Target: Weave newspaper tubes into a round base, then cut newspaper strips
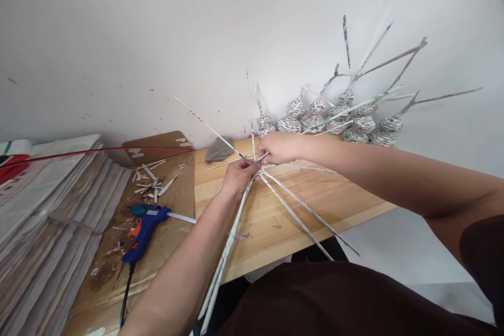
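Observation:
Long rolled-paper sticks (296, 213) radiate from a crossing point above the wooden table. My left hand (239, 176) pinches them near that centre, its thumb on top. Just behind and to the right, my right hand (277, 147) is closed around a stick close to the same centre; its fingertips are partly hidden. Some sticks point up and away toward the wall, others reach down past the table's front edge toward my body.
Several woven paper gourd shapes (290, 123) stand along the wall. A grey cloth (219, 150) lies at the back. Left are a blue glue gun (146, 231), paper scraps (151, 184), a brown board (157, 146) and a stack of newspapers (51, 220). A red cable (106, 149) crosses behind.

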A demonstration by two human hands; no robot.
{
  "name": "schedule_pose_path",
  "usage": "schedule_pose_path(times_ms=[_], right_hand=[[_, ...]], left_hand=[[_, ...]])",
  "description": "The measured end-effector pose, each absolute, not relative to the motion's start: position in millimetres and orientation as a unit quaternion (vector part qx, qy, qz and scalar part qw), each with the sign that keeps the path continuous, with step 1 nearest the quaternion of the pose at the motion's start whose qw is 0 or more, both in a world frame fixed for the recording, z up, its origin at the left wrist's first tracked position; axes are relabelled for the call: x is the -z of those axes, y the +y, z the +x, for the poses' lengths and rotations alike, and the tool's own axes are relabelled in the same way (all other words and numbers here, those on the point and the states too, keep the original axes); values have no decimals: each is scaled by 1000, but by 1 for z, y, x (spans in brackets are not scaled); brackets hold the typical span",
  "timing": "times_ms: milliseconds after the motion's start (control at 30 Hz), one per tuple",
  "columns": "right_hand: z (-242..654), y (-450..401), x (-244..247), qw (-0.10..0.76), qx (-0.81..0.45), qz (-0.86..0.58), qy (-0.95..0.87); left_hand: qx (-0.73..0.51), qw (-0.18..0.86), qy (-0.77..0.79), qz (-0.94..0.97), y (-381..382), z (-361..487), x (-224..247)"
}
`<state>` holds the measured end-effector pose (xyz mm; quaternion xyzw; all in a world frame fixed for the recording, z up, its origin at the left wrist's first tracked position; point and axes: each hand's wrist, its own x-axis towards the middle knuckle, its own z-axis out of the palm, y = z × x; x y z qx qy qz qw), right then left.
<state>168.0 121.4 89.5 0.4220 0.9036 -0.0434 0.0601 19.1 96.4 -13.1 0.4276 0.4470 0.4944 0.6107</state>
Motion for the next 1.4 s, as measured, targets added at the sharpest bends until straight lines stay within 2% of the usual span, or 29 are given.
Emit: schedule_pose_path(times_ms=[133, 367, 767, 867, 1100, 1400], right_hand=[[174, 112, -89, 2, 5, 367, 930], [180, 107, -77, 26, -109, 298, 948], [183, 85, -75, 44, -141, 348, 926], [186, 81, -66, 27, -115, 367, 923], [198, 82, -48, -93, 3, 409, 908], [203, 84, -44, -141, 36, 396, 907]], left_hand=[[-488, 623, 442, 423, 97, 18, 12], [-482, 633, 452, 403, 96, 18, 9], [-500, 635, 459, 368, 100, 17, 8], [-503, 643, 454, 355, 101, 18, 10], [-496, 655, 448, 354, 98, 19, 8], [-495, 683, 437, 312, 99, 14, 1]])
